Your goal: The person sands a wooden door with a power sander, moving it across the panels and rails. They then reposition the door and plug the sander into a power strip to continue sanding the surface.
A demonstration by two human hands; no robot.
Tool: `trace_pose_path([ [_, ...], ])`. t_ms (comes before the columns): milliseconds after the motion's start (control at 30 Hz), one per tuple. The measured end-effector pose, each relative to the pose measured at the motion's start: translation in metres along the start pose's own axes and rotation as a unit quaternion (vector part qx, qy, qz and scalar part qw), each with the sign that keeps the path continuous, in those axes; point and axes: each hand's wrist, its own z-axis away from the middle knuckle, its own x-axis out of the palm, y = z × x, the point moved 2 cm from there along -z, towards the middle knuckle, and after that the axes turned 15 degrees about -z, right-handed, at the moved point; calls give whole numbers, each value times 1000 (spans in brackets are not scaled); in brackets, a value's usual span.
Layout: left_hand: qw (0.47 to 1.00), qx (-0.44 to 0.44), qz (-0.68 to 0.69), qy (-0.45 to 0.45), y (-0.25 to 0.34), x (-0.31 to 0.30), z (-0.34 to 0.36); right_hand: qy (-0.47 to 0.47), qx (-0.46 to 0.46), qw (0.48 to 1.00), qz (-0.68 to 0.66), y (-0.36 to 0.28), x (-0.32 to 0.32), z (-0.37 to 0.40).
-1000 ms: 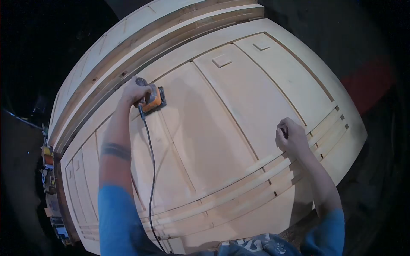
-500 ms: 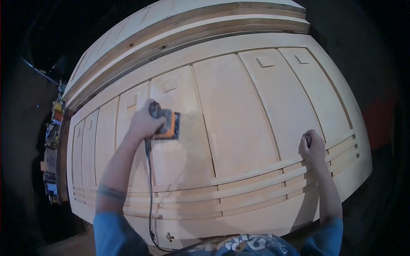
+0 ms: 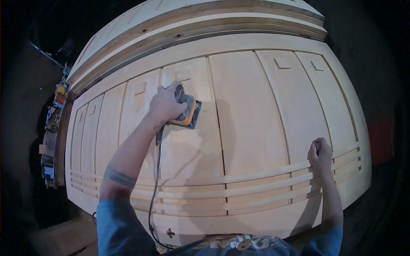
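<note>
Head view, pale grooved wooden panel (image 3: 252, 111) under sander (image 3: 188, 113), dark room (image 3: 380, 205)

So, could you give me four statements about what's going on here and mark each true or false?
1. The left hand grips a sander. True.
2. Both hands are on the sander. False: the right hand is well away from it.
3. The sander's cord runs toward the far edge. False: the cord runs toward the near edge.
4. The wooden panel has long grooves in it. True.
</note>
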Motion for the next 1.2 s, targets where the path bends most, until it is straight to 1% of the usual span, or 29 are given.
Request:
trace_pose_path([
  [67, 999, -33, -5, 17, -10, 5, -16, -1, 33, 999, -31, 6, 1, 2],
  [167, 997, -71, -5, 32, -21, -2, -40, -2, 40, 999, 7, -5, -1, 1],
  [200, 996, -83, -1, 35, -24, -4, -47, -2, 28, 1000, 13, -4, -3, 0],
  [267, 993, -82, 40, 76, -42, 3, -65, 2, 3, 1000, 21, -1, -3, 1],
  [333, 990, -73, 64, 105, -51, 8, -86, 5, 0, 1000, 6, -4, -1, -1],
  [433, 993, -45, 45, 99, -45, 7, -114, 6, 8, 1000, -11, -13, 1, 2],
  [533, 997, -57, 6, 44, -35, 0, -137, 9, 23, 1000, -17, -23, 1, 0],
  [633, 999, -38, -25, 27, -26, -5, -159, 15, 32, 999, -25, -17, 3, -2],
  [667, 998, -44, -41, 30, -20, -5, -165, 17, 34, 999, -30, -14, 4, -1],
  [767, 995, -19, -76, 70, -8, -3, -186, 24, 48, 999, -6, -20, 5, 0],
  [833, 998, -33, -53, 23, -1, -9, -197, 18, 25, 999, -8, -11, 4, -1],
  [967, 997, -62, -26, -31, -4, -18, -201, 3, 11, 1000, -23, -5, 1, 1],
  [1067, 996, -83, -25, 0, -26, -10, -204, 12, 13, 1000, -19, -9, 1, 1],
  [1167, 998, -63, 14, 22, -39, -3, -188, 1, 10, 999, -31, -12, 2, -1],
  [1200, 997, -23, -48, 56, -35, -5, -182, 4, 23, 999, -38, -13, 3, -1],
])
